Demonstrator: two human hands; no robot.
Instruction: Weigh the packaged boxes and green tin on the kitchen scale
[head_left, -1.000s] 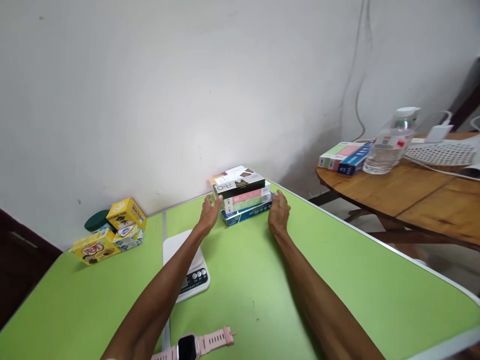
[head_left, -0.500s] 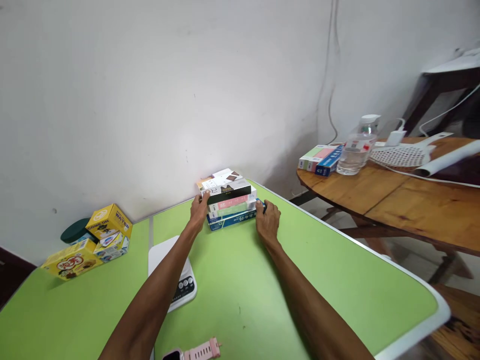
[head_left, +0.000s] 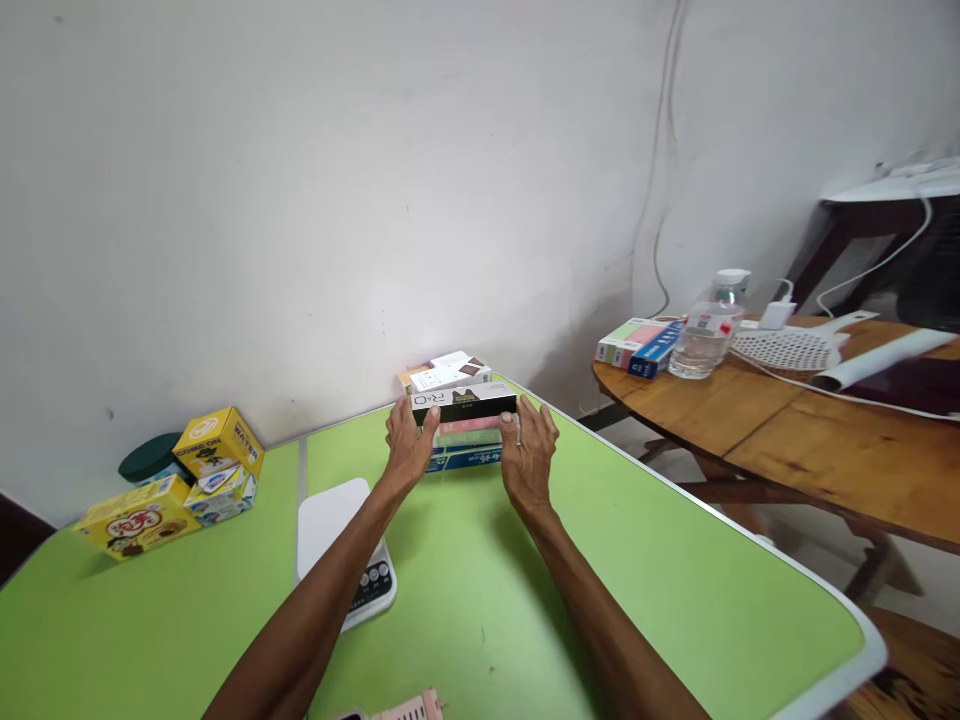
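Observation:
A long black-and-white box (head_left: 480,400) lies lengthwise between my two hands, at the top front of a stack of boxes. My left hand (head_left: 409,440) is closed on its left end, thumb on the black front face. Its right end is gripped by my right hand (head_left: 528,445), thumb in front and fingers behind. Below the box show a pink-and-green box (head_left: 469,433) and a blue box (head_left: 465,459), both partly covered by my hands. Whether the black-and-white box still touches the box under it I cannot tell. More boxes, including a white box (head_left: 450,373), stand behind, near the wall.
A white kitchen scale (head_left: 330,515) lies left of the stack on the green table (head_left: 480,580). Yellow boxes (head_left: 139,518) stand at the far left. A pink watch strap (head_left: 412,708) is at the near edge. A wooden table (head_left: 675,420) at right holds a water bottle (head_left: 705,335).
My right hand has moved up from the blue boxes to the right end of the black-and-white box. That box has shifted right and toward me, away from the white box behind.

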